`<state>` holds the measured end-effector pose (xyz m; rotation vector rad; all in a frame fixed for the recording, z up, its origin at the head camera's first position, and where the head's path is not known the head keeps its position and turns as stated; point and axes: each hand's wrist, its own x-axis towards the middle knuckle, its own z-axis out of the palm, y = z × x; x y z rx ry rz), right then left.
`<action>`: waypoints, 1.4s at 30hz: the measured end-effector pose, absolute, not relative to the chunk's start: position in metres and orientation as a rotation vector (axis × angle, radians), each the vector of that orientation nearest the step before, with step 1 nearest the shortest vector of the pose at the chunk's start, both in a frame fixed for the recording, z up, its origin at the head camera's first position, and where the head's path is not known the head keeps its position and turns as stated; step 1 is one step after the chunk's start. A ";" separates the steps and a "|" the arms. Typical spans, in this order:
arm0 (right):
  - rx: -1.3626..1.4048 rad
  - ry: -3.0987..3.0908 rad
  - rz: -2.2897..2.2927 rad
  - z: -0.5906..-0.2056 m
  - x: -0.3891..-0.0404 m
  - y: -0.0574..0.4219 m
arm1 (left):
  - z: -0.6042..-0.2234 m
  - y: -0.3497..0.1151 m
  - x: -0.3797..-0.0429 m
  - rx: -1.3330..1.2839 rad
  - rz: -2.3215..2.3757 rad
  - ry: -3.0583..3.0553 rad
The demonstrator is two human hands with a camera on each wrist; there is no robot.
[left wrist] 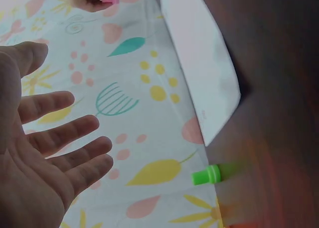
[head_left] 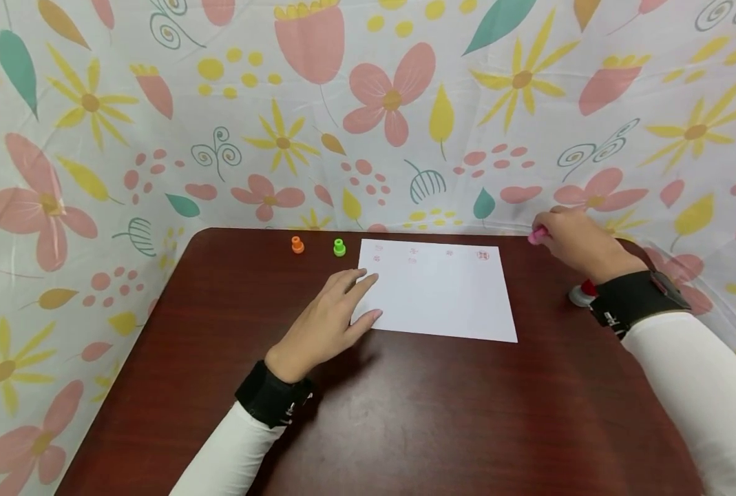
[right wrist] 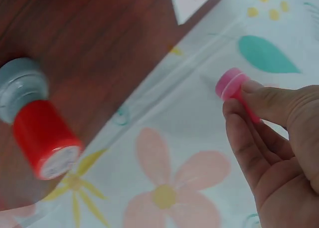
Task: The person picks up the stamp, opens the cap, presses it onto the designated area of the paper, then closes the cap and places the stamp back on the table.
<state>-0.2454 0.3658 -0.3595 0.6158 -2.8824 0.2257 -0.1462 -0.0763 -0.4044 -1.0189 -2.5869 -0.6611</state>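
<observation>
My right hand (head_left: 569, 238) pinches a small pink toy stamp (right wrist: 232, 83) between thumb and fingers, off to the right of the paper. A white sheet of paper (head_left: 442, 296) lies on the table, with several small faint red prints along its top part and a larger one (head_left: 482, 255) at the top right corner. My left hand (head_left: 324, 320) is at the sheet's left edge, fingers spread and holding nothing. Whether it touches the paper I cannot tell. In the left wrist view, its palm and fingers show bare.
A green stamp (head_left: 339, 248) and an orange stamp (head_left: 297, 245) stand left of the paper near the table's back edge. A larger red and grey stamp (right wrist: 47, 138) is at the right, partly behind my right wrist. Flowered cloth (head_left: 392, 158) hangs behind the dark table (head_left: 405, 413).
</observation>
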 end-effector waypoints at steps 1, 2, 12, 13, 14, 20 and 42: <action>0.632 -2.847 0.237 -0.357 -0.243 0.362 | -0.403 -0.075 -0.147 -1.009 -0.677 -2.585; 0.644 -2.824 0.251 -0.355 -0.241 0.358 | -0.401 -0.075 -0.147 -1.002 -0.694 -2.582; 0.655 -2.623 0.366 -0.337 -0.217 0.316 | -0.385 -0.067 -0.151 -0.971 -0.843 -2.496; 0.661 -2.597 0.379 -0.337 -0.214 0.312 | -0.383 -0.066 -0.152 -0.967 -0.854 -2.490; 0.666 -2.572 0.387 -0.337 -0.212 0.309 | -0.381 -0.065 -0.152 -0.962 -0.866 -2.481; 0.637 -2.471 0.517 -0.338 -0.194 0.288 | -0.370 -0.063 -0.155 -0.917 -0.980 -2.416; 0.553 -2.238 1.275 -0.346 -0.129 0.204 | -0.351 -0.029 -0.141 -0.863 -1.734 -2.153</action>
